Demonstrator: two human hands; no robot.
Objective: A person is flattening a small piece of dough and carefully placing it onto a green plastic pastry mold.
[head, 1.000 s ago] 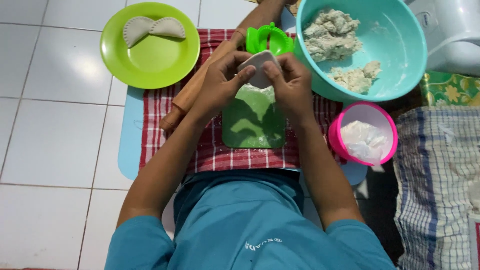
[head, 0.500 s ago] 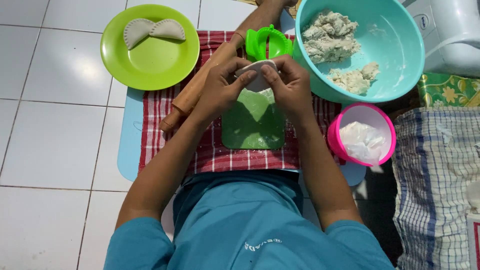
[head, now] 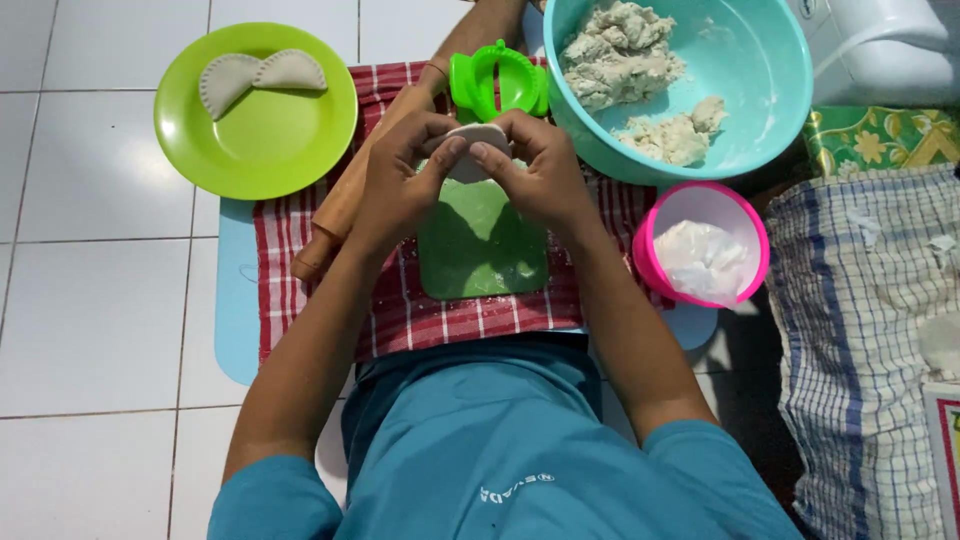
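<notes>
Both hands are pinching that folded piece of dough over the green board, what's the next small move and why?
Probably carry the dough piece, held by left hand and right hand, across to the green plate. It looks folded shut, and two similar folded pieces already lie there.

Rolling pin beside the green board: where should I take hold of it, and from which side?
Grip the rolling pin at its near, lower end, probably coming from the left. It lies diagonally on the checked cloth; its far end runs under the left hand, and the lime plate crowds its upper left.
</notes>
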